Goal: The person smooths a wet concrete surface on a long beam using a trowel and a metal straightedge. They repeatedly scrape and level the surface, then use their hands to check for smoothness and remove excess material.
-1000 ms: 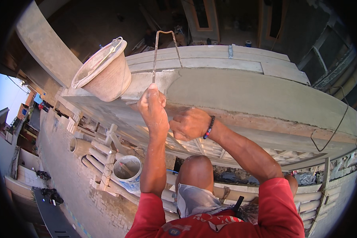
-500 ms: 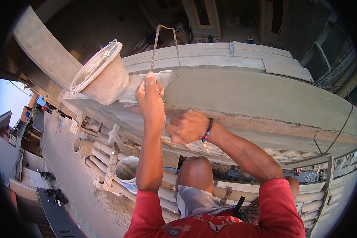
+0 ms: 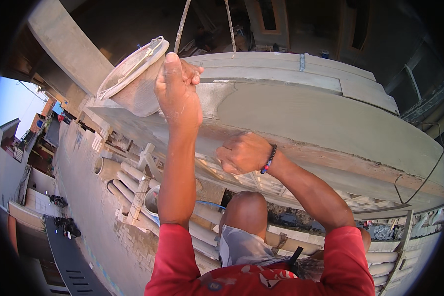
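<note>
My left hand (image 3: 180, 91) is closed around one leg of a bent metal rod (image 3: 182, 27), thumb pointing up. The rod rises out of the top of the picture; its second leg hangs down to the right above grey boards (image 3: 266, 64). Beneath both legs runs a ledge coated with wet grey mortar (image 3: 301, 106), with a paler, rough patch at its left end. My right hand (image 3: 245, 153), a beaded bracelet on its wrist, is curled shut beside the ledge's near edge. Whatever its fingers hold, if anything, is hidden.
A mortar-stained bucket (image 3: 138, 86) stands on the ledge left of my left hand. Another bent rod (image 3: 419, 182) hooks over the ledge's right end. Below are bamboo scaffold poles (image 3: 128, 190), a second bucket (image 3: 152, 202) partly behind my forearm, and a paved lane (image 3: 79, 163) far down.
My left hand has lifted the bent rod upward, its top now out of the picture. My right hand has shifted slightly right relative to the picture. The view has tilted a little.
</note>
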Demonstrator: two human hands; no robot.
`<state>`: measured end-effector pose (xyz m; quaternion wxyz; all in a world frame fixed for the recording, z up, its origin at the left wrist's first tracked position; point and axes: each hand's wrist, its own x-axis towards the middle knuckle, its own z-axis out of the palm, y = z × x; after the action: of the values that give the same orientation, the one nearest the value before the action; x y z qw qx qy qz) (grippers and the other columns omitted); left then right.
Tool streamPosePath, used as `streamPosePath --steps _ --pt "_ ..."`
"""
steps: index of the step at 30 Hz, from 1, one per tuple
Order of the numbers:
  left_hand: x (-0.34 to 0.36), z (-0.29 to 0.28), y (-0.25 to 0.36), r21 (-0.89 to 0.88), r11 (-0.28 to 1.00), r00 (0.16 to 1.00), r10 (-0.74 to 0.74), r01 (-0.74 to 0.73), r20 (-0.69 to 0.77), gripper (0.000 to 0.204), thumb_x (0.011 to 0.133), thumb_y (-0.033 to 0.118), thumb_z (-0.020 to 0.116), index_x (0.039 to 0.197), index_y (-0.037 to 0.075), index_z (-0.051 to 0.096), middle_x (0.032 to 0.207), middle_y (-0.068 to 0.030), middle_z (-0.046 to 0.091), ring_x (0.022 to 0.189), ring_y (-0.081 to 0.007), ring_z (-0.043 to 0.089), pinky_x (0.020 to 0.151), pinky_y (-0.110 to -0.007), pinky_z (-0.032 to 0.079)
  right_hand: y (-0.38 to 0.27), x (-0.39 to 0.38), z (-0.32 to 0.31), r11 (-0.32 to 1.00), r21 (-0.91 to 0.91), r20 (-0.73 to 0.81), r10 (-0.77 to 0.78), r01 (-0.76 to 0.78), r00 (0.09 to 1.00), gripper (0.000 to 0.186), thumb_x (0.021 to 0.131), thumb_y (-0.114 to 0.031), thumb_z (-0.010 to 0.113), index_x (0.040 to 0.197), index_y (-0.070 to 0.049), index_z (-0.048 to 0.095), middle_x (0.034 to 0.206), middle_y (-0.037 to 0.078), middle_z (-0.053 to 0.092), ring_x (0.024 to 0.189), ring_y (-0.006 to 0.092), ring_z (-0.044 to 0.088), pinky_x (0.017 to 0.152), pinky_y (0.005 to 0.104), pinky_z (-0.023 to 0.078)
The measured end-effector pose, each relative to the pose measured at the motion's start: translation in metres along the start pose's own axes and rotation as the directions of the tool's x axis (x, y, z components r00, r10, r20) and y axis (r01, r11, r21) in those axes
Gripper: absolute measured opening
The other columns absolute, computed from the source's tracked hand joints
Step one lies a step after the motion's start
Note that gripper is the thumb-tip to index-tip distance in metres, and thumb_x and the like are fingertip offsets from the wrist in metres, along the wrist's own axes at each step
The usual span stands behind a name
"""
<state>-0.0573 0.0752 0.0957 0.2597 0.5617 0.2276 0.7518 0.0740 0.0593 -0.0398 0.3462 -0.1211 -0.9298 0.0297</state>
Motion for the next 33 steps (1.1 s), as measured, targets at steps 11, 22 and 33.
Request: streamPosePath --steps 11,22,33 --pt "-0.055 -0.104 0.150 -0.169 0.931 0.944 0.305 -0.324 -0.129 0.042 0.105 0.034 0.038 0.070 0.011 0.040 0.065 -0.0030 0.039 0.073 -0.0195 0.043 0.081 -0.041 0.038 -0.003 0.004 -0.007 0.999 -0.041 -0.045 -0.024 0.023 0.999 0.012 0.071 -0.017 0.060 0.074 -0.008 0.053 0.060 0.008 0.054 0.052 0.0281 0.058 0.046 0.0407 0.047" --pt "0.034 -0.377 0.108 -0.233 0.968 0.600 -0.130 -0.097 -0.789 0.049 0.105 0.043 0.029 0.072 0.011 0.043 0.076 -0.0082 0.055 0.091 -0.0312 0.060 0.087 -0.049 0.047 -0.010 0.010 -0.009 0.996 -0.085 -0.097 -0.037 0.029 0.995 0.015 0.062 -0.006 0.061 0.061 -0.008 0.045 0.052 0.007 0.044 0.045 0.0266 0.048 0.042 0.0372 0.041" --pt "0.136 -0.449 -0.067 -0.541 0.841 0.503 -0.461 -0.015 -0.731 0.051 0.105 0.030 0.023 0.146 0.001 0.018 0.145 -0.0167 0.034 0.131 -0.0466 0.041 0.106 -0.059 0.039 -0.011 0.015 -0.010 0.991 -0.121 -0.039 -0.054 0.049 0.998 0.021 0.057 -0.004 0.062 0.059 -0.009 0.042 0.051 0.004 0.039 0.041 0.0240 0.043 0.039 0.0350 0.037"
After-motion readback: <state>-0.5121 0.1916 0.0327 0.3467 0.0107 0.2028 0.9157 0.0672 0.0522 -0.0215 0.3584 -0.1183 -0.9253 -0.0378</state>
